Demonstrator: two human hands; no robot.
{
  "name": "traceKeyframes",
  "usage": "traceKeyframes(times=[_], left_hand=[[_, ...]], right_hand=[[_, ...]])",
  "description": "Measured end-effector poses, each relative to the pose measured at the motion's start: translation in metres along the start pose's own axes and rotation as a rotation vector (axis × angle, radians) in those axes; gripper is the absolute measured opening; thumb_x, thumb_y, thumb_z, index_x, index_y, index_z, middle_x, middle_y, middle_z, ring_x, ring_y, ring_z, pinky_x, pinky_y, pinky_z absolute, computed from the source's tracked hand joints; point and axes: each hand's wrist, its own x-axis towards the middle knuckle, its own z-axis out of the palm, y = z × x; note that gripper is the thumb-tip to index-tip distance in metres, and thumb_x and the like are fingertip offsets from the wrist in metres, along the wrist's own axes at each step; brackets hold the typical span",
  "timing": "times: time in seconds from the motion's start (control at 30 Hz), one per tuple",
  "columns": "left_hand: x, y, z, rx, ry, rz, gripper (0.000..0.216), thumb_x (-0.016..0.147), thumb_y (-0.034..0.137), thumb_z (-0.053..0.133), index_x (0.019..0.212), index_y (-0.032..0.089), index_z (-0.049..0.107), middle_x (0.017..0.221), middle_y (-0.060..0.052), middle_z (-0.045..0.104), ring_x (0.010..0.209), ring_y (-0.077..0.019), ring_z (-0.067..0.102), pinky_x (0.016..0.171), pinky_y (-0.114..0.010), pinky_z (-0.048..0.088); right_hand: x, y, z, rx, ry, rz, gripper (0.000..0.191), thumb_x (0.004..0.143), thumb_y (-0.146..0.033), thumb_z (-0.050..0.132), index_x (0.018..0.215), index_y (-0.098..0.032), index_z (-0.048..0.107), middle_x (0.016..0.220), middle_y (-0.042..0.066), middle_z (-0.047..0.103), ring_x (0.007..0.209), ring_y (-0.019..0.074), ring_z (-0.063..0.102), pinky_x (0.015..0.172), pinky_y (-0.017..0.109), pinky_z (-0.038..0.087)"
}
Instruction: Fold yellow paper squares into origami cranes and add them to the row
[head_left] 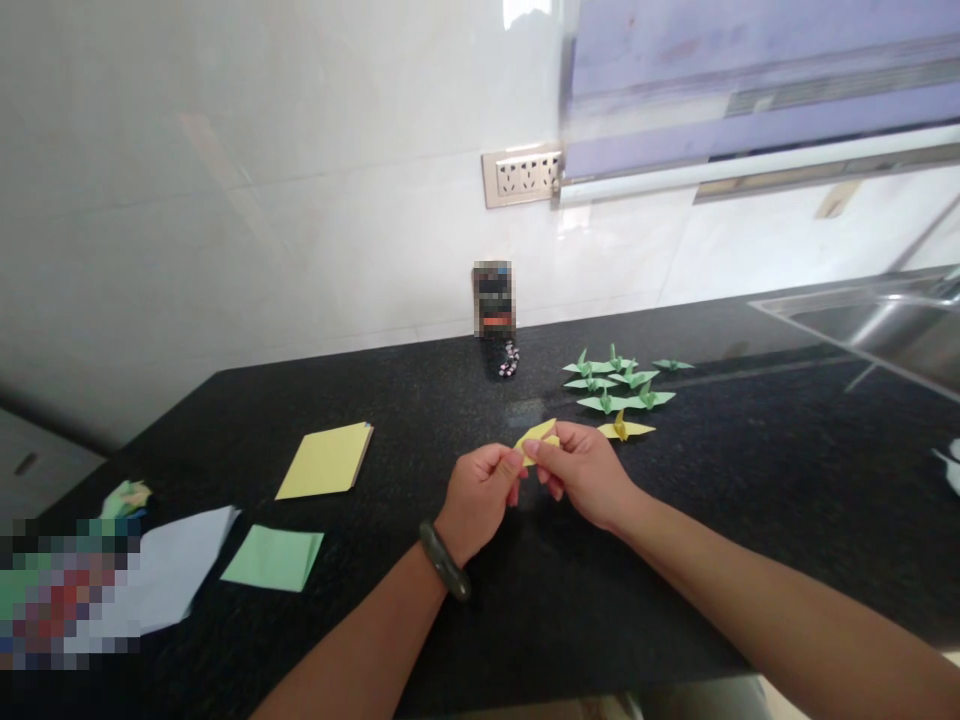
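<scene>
A small folded piece of yellow paper [541,432] is held above the black counter, pinched from both sides. My left hand [484,492], with a dark bangle at the wrist, closes thumb and fingers on its left end. Thumb and fingertips of my right hand [586,470] grip its right side. Just beyond the right hand sits a yellow paper crane [621,429]. Several green paper cranes [634,378] stand in rows behind it. Part of the folded paper is hidden by my fingers.
Left on the counter [420,620] lie a stack of yellow paper [327,462], a green sheet [274,558] and white paper [184,565]. A phone [494,298] with a beaded strap [509,358] leans on the wall. A metal sink [892,325] is at the right.
</scene>
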Motion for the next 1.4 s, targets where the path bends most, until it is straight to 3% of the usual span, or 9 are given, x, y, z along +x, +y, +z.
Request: traceKeyframes(times=[0.27,0.37,0.5,0.7,0.83,1.0,1.13,1.2,1.4], left_hand=[[0.002,-0.005,0.004,0.02,0.152,-0.07,0.029,0.078,0.041,0.052,0.065,0.015,0.055,0.048,0.004,0.046,0.047,-0.0087,0.042,0.048,-0.021,0.033],[0.003,-0.008,0.007,-0.052,0.261,-0.028,0.025,0.069,0.034,0.064,0.084,0.015,0.058,0.064,0.002,0.054,0.058,-0.0101,0.049,0.056,-0.022,0.041],[0.003,-0.012,0.008,-0.045,0.175,0.011,0.021,0.069,0.03,0.064,0.083,0.014,0.061,0.077,-0.004,0.06,0.07,-0.0132,0.055,0.066,-0.025,0.044],[0.003,-0.005,0.007,-0.198,0.111,-0.098,0.019,0.068,0.031,0.065,0.068,0.014,0.055,0.06,0.003,0.054,0.054,-0.0078,0.047,0.054,-0.021,0.04],[0.003,-0.001,0.007,-0.405,0.055,-0.196,0.025,0.065,0.032,0.068,0.077,0.015,0.054,0.058,0.005,0.053,0.049,-0.007,0.047,0.05,-0.021,0.041],[0.003,0.0,0.006,-0.351,-0.016,-0.196,0.026,0.068,0.037,0.065,0.072,0.012,0.059,0.057,0.003,0.053,0.048,-0.0066,0.046,0.049,-0.021,0.04],[0.002,-0.003,0.004,-0.348,-0.047,-0.147,0.028,0.074,0.039,0.059,0.066,0.012,0.057,0.056,0.003,0.049,0.049,-0.0067,0.044,0.05,-0.021,0.04],[0.002,-0.003,0.004,-0.382,-0.056,-0.14,0.027,0.075,0.039,0.058,0.066,0.013,0.056,0.055,0.004,0.047,0.049,-0.007,0.043,0.051,-0.022,0.04],[0.003,-0.001,0.0,-0.356,-0.17,-0.129,0.03,0.076,0.04,0.056,0.063,0.013,0.052,0.054,0.003,0.045,0.05,-0.0072,0.042,0.052,-0.023,0.042]], right_hand=[[0.007,0.002,-0.008,-0.076,0.085,-0.02,0.031,0.068,-0.039,0.063,0.054,-0.016,0.049,0.041,-0.006,0.047,0.031,0.0044,0.036,0.032,0.018,0.026],[0.007,-0.002,-0.01,-0.242,0.13,-0.078,0.03,0.068,-0.037,0.062,0.051,-0.017,0.048,0.041,-0.006,0.045,0.034,0.005,0.036,0.035,0.018,0.027],[0.007,-0.001,-0.014,-0.378,0.116,-0.135,0.028,0.069,-0.037,0.06,0.053,-0.017,0.048,0.044,-0.005,0.045,0.038,0.0063,0.036,0.037,0.019,0.026],[0.006,0.006,-0.016,-0.504,0.099,-0.196,0.025,0.073,-0.037,0.056,0.059,-0.017,0.052,0.048,-0.004,0.044,0.043,0.0084,0.039,0.042,0.021,0.029],[0.005,0.006,-0.015,-0.526,0.079,-0.202,0.025,0.073,-0.036,0.057,0.059,-0.017,0.051,0.047,-0.005,0.044,0.043,0.0084,0.039,0.042,0.021,0.029],[0.004,0.006,-0.014,-0.521,0.061,-0.216,0.023,0.071,-0.035,0.06,0.059,-0.016,0.056,0.049,-0.004,0.047,0.045,0.0082,0.04,0.043,0.02,0.03],[0.008,0.002,-0.019,-0.336,-0.071,-0.123,0.037,0.076,-0.047,0.054,0.061,-0.014,0.061,0.048,-0.002,0.05,0.041,0.0073,0.04,0.042,0.021,0.031],[0.012,0.0,-0.022,-0.106,0.006,-0.085,0.049,0.082,-0.055,0.039,0.073,-0.014,0.064,0.054,0.0,0.053,0.04,0.0071,0.04,0.039,0.021,0.032],[0.012,-0.004,-0.025,-0.095,-0.226,0.141,0.029,0.073,-0.044,0.062,0.075,-0.015,0.06,0.055,-0.004,0.049,0.044,0.0051,0.041,0.036,0.015,0.034]])
